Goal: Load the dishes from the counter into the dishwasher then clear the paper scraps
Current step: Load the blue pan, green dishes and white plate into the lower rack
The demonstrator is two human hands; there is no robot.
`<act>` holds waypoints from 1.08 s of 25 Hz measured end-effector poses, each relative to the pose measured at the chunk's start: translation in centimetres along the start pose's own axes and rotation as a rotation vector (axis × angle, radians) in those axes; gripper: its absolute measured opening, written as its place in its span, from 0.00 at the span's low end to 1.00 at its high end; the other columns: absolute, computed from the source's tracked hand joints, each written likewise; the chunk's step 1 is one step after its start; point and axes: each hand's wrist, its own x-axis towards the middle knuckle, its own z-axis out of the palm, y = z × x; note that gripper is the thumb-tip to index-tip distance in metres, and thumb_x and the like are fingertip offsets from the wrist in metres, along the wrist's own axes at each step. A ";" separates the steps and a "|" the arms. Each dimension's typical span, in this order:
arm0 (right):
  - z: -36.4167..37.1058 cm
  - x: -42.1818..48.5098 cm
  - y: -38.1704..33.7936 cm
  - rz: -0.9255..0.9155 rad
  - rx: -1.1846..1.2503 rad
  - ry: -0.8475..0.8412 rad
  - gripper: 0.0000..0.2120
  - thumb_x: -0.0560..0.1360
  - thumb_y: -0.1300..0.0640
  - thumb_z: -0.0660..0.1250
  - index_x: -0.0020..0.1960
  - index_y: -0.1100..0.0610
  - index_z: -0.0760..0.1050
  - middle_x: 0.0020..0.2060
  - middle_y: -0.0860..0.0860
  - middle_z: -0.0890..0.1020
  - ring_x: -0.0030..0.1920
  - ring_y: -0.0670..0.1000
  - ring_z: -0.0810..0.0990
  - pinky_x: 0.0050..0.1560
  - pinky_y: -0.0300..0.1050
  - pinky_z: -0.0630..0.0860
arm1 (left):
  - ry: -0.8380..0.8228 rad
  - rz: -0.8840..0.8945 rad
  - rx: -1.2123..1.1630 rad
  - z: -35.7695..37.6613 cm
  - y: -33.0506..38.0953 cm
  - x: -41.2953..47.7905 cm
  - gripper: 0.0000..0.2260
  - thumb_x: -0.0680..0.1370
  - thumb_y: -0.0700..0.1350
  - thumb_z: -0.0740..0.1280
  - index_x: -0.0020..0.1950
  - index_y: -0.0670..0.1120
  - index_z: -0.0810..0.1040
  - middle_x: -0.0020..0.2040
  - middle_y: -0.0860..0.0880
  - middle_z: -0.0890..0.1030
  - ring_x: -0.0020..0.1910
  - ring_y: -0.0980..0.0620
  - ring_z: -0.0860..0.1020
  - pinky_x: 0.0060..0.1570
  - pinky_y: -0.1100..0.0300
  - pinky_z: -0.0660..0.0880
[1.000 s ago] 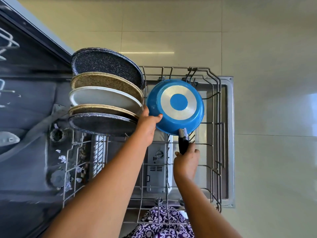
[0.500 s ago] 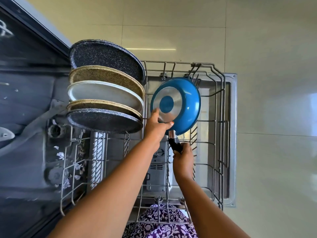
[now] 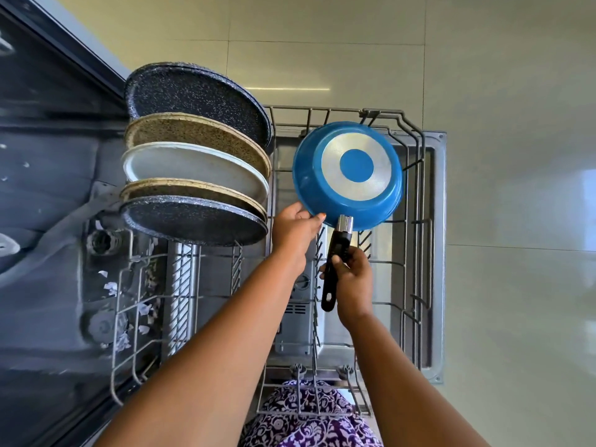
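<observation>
Head view: a round blue metal frying pan (image 3: 356, 164) hangs over the right half of a grey wire dishwasher rack (image 3: 416, 221), its silver-ringed base turned up to the camera; whether it touches the wires cannot be told. The right grip (image 3: 353, 279) is clenched round the pan's black handle (image 3: 339, 243), whose end sticks out below the fingers. The left grip (image 3: 295, 230) pinches the pan's rim at its lower left edge. In the rack's left half five round plates (image 3: 193, 162) stand on edge in a row, two dark speckled, two brown and one white. Small white paper scraps (image 3: 111, 288) lie on the dark surface seen through the rack's left wires. A purple patterned cloth (image 3: 306, 421) shows at the bottom edge.
</observation>
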 end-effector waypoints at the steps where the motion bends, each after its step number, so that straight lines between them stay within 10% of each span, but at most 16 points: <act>1: -0.2 0.2 0.0 0.009 0.018 -0.003 0.07 0.78 0.69 0.57 0.47 0.59 0.70 0.34 0.54 0.75 0.30 0.50 0.75 0.32 0.40 0.76 | 0.003 -0.010 -0.015 0.1 0.0 0.1 0.13 0.76 0.29 0.63 0.60 0.37 0.74 0.47 0.47 0.80 0.47 0.53 0.78 0.53 0.60 0.75; 7: -2.0 0.7 0.3 0.039 0.067 0.010 0.12 0.80 0.67 0.52 0.46 0.58 0.72 0.33 0.55 0.74 0.27 0.50 0.71 0.30 0.41 0.70 | -0.049 -0.052 -0.017 1.6 -0.8 -0.9 0.05 0.76 0.31 0.64 0.46 0.39 0.76 0.41 0.45 0.79 0.37 0.54 0.81 0.45 0.63 0.79; 16: -2.0 2.2 1.8 0.165 -0.137 0.061 0.10 0.81 0.59 0.55 0.58 0.59 0.73 0.47 0.55 0.78 0.48 0.54 0.76 0.55 0.52 0.73 | -0.082 -0.087 0.096 1.8 -1.4 -1.8 0.19 0.77 0.29 0.61 0.68 0.36 0.69 0.63 0.40 0.76 0.55 0.52 0.74 0.61 0.58 0.71; 20: -2.2 1.7 1.8 0.155 -0.201 0.035 0.15 0.81 0.60 0.56 0.66 0.59 0.68 0.56 0.55 0.76 0.53 0.52 0.74 0.51 0.43 0.69 | -0.111 -0.081 0.159 1.4 -1.9 -1.9 0.22 0.78 0.29 0.59 0.72 0.38 0.64 0.69 0.42 0.70 0.64 0.50 0.72 0.63 0.58 0.69; 27: -1.9 0.2 1.8 0.117 -0.326 0.035 0.19 0.80 0.62 0.57 0.70 0.56 0.65 0.64 0.52 0.74 0.63 0.53 0.72 0.61 0.46 0.68 | -0.022 -0.096 0.110 -1.3 -2.9 -3.7 0.20 0.78 0.29 0.59 0.70 0.38 0.67 0.66 0.40 0.74 0.63 0.47 0.74 0.61 0.57 0.73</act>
